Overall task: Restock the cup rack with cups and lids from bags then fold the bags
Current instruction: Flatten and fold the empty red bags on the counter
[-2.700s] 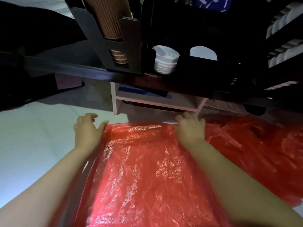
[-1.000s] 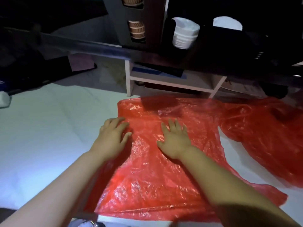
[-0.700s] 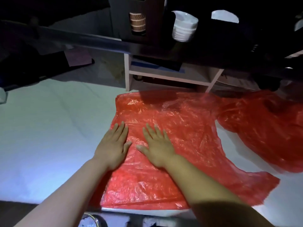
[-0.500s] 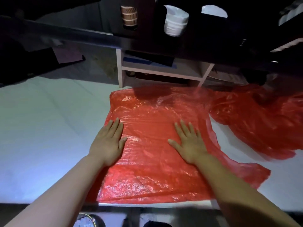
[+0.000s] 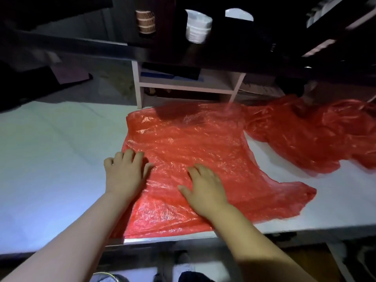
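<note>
A red plastic bag [image 5: 193,143] lies spread flat on the white table [image 5: 50,159], its near edge at the table's front. My left hand [image 5: 125,174] presses palm-down on the bag's left edge, its outer fingers over the table. My right hand [image 5: 204,187] lies flat on the bag's middle, fingers spread. A second red bag [image 5: 317,135] lies crumpled at the right. The dark cup rack [image 5: 166,21] stands behind, holding brown ribbed cups [image 5: 145,21] and a stack of white lids [image 5: 197,27].
A white wooden shelf unit [image 5: 183,84] stands beyond the table's far edge, under a dark counter [image 5: 81,45]. The floor and dark shoes [image 5: 189,277] show below the table's front edge. White table surface stretches to the left of the bag.
My right hand slid left and nearer across the bag, closer to my left hand. My left hand stayed at the bag's left edge. The view shifted slightly.
</note>
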The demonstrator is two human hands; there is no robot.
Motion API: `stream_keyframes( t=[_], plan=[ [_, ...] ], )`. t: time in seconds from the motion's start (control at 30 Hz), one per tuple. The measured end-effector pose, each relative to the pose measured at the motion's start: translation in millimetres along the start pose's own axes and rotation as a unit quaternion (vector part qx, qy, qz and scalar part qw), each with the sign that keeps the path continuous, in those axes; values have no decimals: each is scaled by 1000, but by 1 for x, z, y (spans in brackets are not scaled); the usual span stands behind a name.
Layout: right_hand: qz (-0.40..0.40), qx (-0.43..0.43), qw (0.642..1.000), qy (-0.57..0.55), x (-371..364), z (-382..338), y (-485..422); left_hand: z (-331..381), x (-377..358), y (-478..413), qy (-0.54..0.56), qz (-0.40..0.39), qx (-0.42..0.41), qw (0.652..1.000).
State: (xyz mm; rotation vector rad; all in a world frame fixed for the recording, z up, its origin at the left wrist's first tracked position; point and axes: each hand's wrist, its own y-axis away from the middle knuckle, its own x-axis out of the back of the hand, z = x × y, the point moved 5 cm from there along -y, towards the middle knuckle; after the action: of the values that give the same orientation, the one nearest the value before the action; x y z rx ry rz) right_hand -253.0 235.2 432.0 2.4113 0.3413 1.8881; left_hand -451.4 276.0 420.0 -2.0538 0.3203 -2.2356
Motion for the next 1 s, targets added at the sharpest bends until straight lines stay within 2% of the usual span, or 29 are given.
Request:
stream_keyframes(
  t=[0.07,0.2,0.27,0.4,0.5,0.63,0.77,1.0],
  plan=[
    [-24,-6,1000,3,-16,2,3,-3,4,2,49,-14,-5,999],
    [-17,-7,1000,21,-24,10,1,-3,18,21,139,-5,-7,990],
    [-22,-21,999,42,-22,10,-5,1,18,37,178,-17,-34,983],
    [3,-54,996,69,-10,-7,-17,13,5,64,167,-78,-89,979],
    [18,-6,1000,23,-6,-39,-13,11,-12,73,133,-109,-81,982],
    [-51,61,997,4,-35,-58,10,8,-19,74,105,-106,-80,986],
    [-44,69,996,43,-48,-22,25,9,-17,75,95,-98,-82,987],
    [-12,-31,996,79,-25,96,41,11,-15,75,86,-109,-81,987]
  ],
)
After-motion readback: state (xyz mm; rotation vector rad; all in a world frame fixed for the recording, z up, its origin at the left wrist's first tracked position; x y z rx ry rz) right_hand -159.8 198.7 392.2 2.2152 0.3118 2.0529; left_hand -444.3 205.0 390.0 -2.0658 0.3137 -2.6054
